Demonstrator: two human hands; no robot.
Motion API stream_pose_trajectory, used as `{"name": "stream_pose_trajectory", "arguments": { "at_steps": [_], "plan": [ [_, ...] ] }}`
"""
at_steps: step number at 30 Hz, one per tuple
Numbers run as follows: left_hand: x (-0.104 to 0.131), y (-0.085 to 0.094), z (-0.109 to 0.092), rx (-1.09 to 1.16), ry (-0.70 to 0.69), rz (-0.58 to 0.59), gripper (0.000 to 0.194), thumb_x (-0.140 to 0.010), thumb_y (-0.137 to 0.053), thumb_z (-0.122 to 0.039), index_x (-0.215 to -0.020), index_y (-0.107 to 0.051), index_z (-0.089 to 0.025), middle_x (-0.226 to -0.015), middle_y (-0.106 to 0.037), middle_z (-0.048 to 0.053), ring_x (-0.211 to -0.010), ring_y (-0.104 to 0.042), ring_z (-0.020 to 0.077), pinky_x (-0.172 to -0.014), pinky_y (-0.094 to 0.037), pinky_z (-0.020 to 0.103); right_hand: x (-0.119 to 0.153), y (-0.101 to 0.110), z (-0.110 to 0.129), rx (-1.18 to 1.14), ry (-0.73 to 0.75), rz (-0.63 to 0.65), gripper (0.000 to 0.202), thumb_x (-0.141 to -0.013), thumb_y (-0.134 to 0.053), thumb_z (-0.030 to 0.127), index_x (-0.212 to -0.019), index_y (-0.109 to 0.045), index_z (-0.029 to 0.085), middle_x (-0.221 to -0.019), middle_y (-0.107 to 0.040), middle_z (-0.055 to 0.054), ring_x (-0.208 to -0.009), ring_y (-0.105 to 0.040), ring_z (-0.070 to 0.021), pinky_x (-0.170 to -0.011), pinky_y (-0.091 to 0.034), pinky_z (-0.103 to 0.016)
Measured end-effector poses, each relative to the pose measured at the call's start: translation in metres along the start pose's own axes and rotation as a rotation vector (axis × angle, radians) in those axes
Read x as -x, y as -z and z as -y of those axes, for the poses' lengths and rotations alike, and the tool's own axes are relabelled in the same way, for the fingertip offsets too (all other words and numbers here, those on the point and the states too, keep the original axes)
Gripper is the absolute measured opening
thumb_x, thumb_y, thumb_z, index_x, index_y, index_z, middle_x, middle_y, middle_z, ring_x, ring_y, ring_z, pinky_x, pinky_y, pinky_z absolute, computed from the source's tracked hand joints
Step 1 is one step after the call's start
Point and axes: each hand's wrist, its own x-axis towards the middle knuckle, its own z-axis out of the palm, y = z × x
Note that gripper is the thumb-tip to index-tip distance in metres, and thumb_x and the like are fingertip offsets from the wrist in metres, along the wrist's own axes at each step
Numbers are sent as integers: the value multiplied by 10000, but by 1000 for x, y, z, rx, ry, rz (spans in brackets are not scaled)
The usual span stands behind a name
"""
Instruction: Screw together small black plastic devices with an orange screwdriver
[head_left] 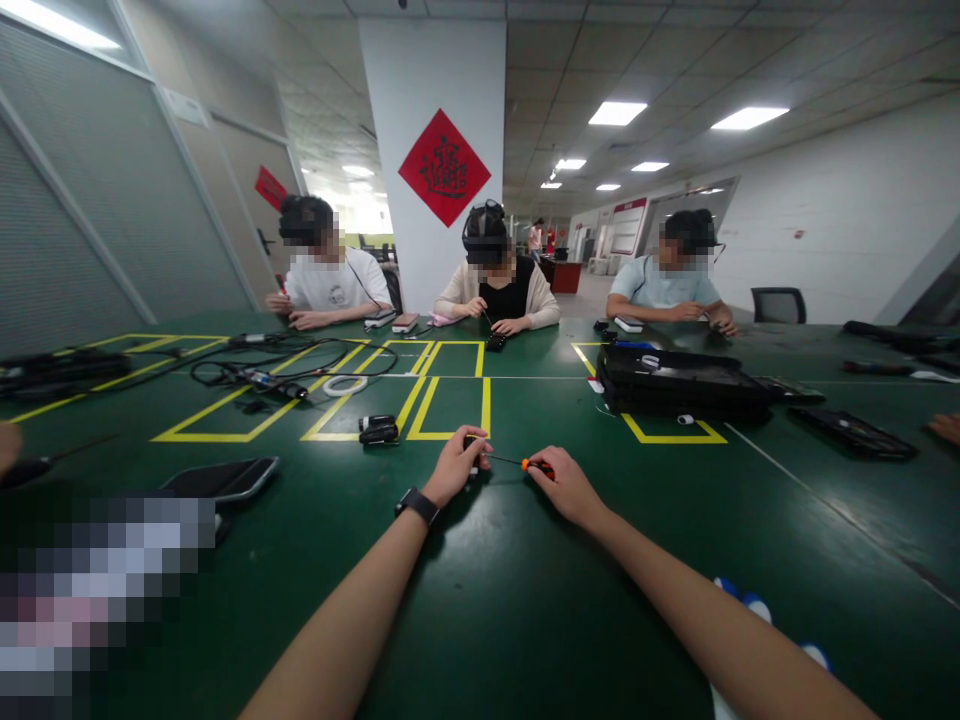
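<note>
My right hand [566,485] is closed around the orange-and-black handle of a screwdriver [528,464]. Its thin shaft points left, with the tip close to my left hand [454,468]. That hand, wearing a black watch [417,505], has its fingers closed on a small black object [471,443]. Most of this object is covered by the fingers, so its kind does not show. Whether the screwdriver tip touches it, I cannot tell. Just left of my left hand, two short black cylindrical pieces [379,430] lie side by side on the green table [480,600].
Black cables [262,375] and a white tape roll [345,385] lie at left. A black case [679,385] stands at right, near a flat black panel [855,432]. Three people sit opposite. Another person's hand [9,447] is at the left edge, beside a dark screwdriver [56,462].
</note>
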Motion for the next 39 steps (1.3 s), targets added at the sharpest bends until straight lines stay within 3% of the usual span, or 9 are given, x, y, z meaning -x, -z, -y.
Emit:
{"name": "stream_pose_trajectory", "arguments": {
  "at_steps": [6,13,23,28,33,39],
  "plan": [
    [-1,2,-2,66,25,-82,215,-725,-521,-302,-889,-468,-173,-702,-575,-17,-518,-550,76,-504,-412,197,0,-1,-2,-10,4,-12,151,-825,-485,258,-885,-601,182,-867,-577,-41,-838,-494,-163,-766,-383,-296],
    [2,2,-6,63,18,-16,173,-730,-490,-239,-890,-467,-175,-560,-499,-59,-482,-520,78,-511,-404,198,-2,-2,-3,-23,-7,-15,152,-821,-486,243,-899,-601,183,-877,-581,-42,-850,-499,-163,-780,-384,-297],
    [0,2,-11,69,54,14,208,-766,-480,-320,-918,-446,-182,-608,-507,-50,-494,-513,73,-504,-396,193,-1,2,1,-35,-34,17,168,-827,-477,262,-914,-600,190,-894,-591,-40,-849,-507,-164,-770,-387,-294],
    [-3,4,-5,32,39,28,202,-755,-476,-247,-944,-437,-188,-598,-492,-53,-508,-516,80,-526,-401,203,-2,2,1,-36,-39,19,166,-828,-471,258,-910,-599,191,-895,-590,-38,-853,-508,-163,-769,-386,-295],
    [-2,4,-4,77,23,51,282,-694,-433,-123,-965,-430,-199,-793,-521,-19,-555,-525,66,-575,-428,225,-4,2,2,-49,-51,25,177,-832,-466,262,-925,-599,193,-910,-592,-42,-867,-511,-166,-780,-390,-300],
    [-1,1,-5,-111,-48,50,327,-614,-483,-62,-914,-459,-193,-811,-511,-18,-677,-502,81,-651,-402,214,-5,1,1,-42,-71,18,182,-831,-465,278,-920,-599,193,-897,-590,-43,-853,-515,-167,-774,-395,-303]
  ]
}}
